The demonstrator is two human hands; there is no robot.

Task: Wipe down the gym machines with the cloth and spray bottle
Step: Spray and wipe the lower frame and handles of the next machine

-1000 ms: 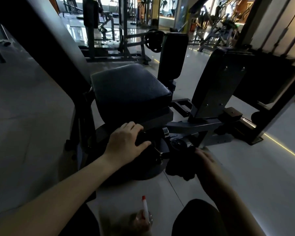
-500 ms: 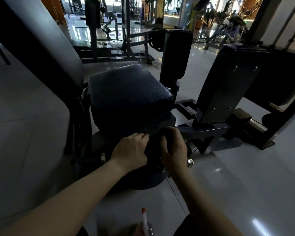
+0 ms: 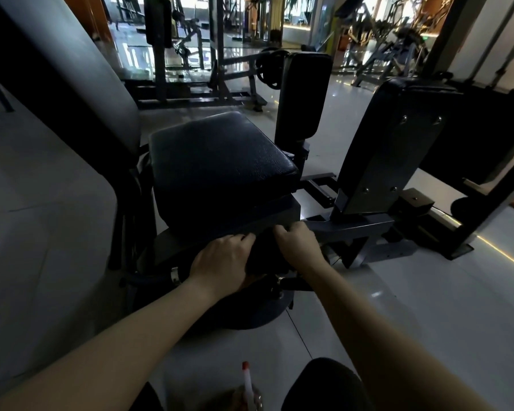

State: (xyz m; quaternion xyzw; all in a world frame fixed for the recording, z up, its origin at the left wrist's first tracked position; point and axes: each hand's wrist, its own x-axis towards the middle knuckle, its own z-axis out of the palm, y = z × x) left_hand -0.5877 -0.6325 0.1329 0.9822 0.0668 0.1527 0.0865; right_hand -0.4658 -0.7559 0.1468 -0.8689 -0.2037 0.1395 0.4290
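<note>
Where the fingers of both hands curl into the one dark cloth (image 3: pixel 264 258), the left hand (image 3: pixel 220 262) and right hand (image 3: pixel 300 247) grip it just under the front edge of the single seat pad (image 3: pixel 220 164). Two more pads, a near leg pad (image 3: pixel 392 143) and a far leg pad (image 3: pixel 304 93), stand rightward. One spray bottle (image 3: pixel 247 387) sits between the knees, with bare floor (image 3: pixel 413 307) open to its right.

- You wear the only camera on your head; its wide-angle view faces forward and down
- It sits close above the black padded leatherette seat (image 3: pixel 220 161) of the grey steel machine (image 3: pixel 353 225)
- Your forearms (image 3: pixel 131 336) enter from the bottom edge; distant grey metal gym frames (image 3: pixel 377 54) fill the top
</note>
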